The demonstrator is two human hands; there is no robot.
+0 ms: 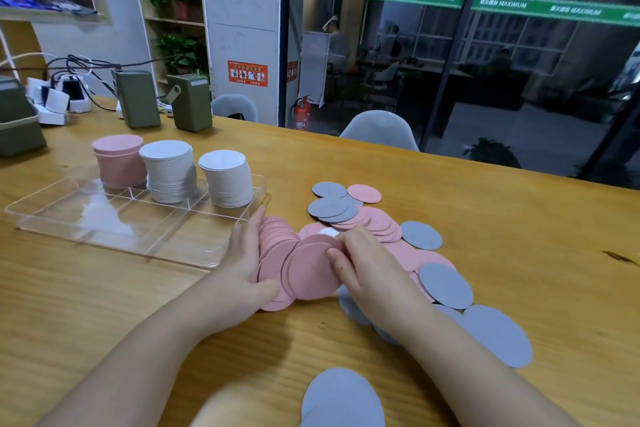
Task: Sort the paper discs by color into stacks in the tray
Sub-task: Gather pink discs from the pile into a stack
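A clear plastic tray [114,239] lies on the wooden table at the left. In its far compartments stand a pink stack [119,161] and two white stacks [169,172] [227,178]. A loose heap of pink discs [374,222] and grey discs [445,284] spreads right of the tray. My left hand [247,263] cups the left side of a fanned bundle of pink discs [308,270], fingers straight along its edge and thumb under it. My right hand [363,263] pinches the bundle's right edge.
Green boxes [136,97] [190,102], chargers and cables sit at the table's far left. More grey discs [495,333] [343,399] lie near the front edge. Grey chairs [379,130] stand behind the table, before a glass wall.
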